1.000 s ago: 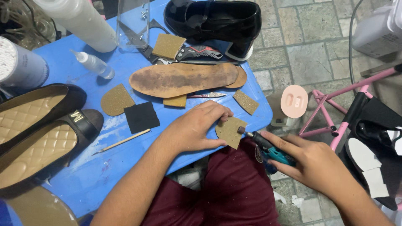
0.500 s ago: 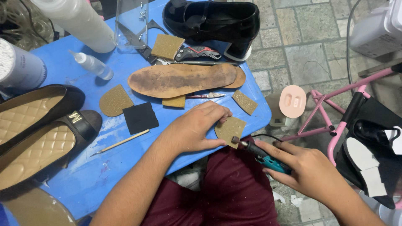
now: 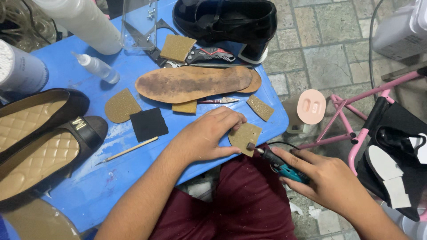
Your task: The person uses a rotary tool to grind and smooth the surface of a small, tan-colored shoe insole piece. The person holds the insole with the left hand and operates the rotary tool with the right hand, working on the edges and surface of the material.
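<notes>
Table (image 3: pixel 89 195): bright blue w/ pale scuffs. Piece (image 3: pixel 245 137) under my left hand (image 3: pixel 205 138): tan, fine speckle. Rotary tool (image 3: pixel 280 164) in my right hand (image 3: pixel 331 182): black body, teal grip, dark brown tip. Insole (image 3: pixel 193 83): brown, darker mottled patches. Heel pad (image 3: pixel 121 106): tan, pebbled. Square patch (image 3: pixel 149 124): plain black. Flats (image 3: pixel 40 142): black outside, beige quilted diamond lining. Shoe (image 3: pixel 227 20): glossy black, white heel edge. My trousers (image 3: pixel 249 209): maroon. Frame (image 3: pixel 356 115): pink.
</notes>
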